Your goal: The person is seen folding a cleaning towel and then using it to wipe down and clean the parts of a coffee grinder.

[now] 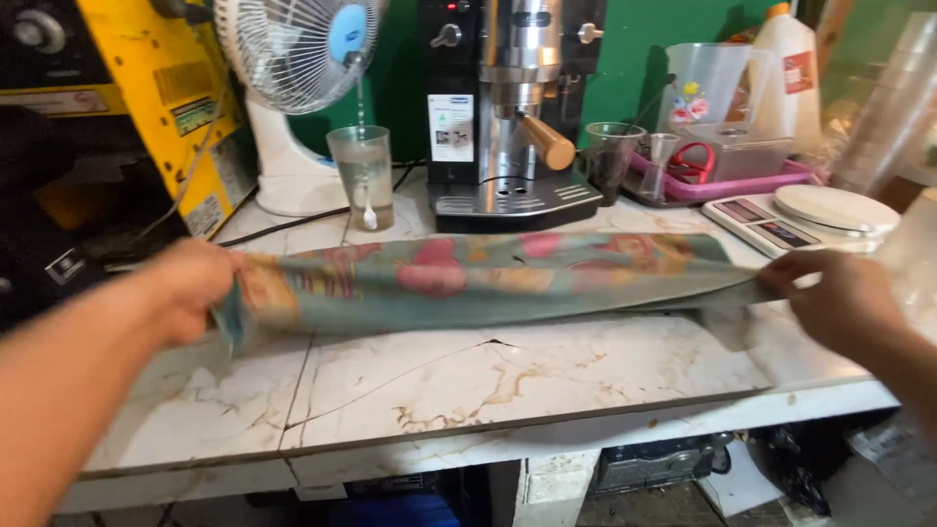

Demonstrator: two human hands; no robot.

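1. Left hand [185,288] and right hand [844,298] are wide apart, each pinching one end of the patterned cloth [488,278].
2. Cloth hangs stretched just above the marble counter [508,376], long axis running left-right, equally close to both hands.

We face a green wall [639,59] behind a desk [508,376] topped with cracked white marble-look slabs veined in brown. Against the wall stand a white fan [293,59], a steel espresso machine [512,107], a yellow machine [146,107] and a white scale [830,210]. Beneath the desk we see dim clutter.
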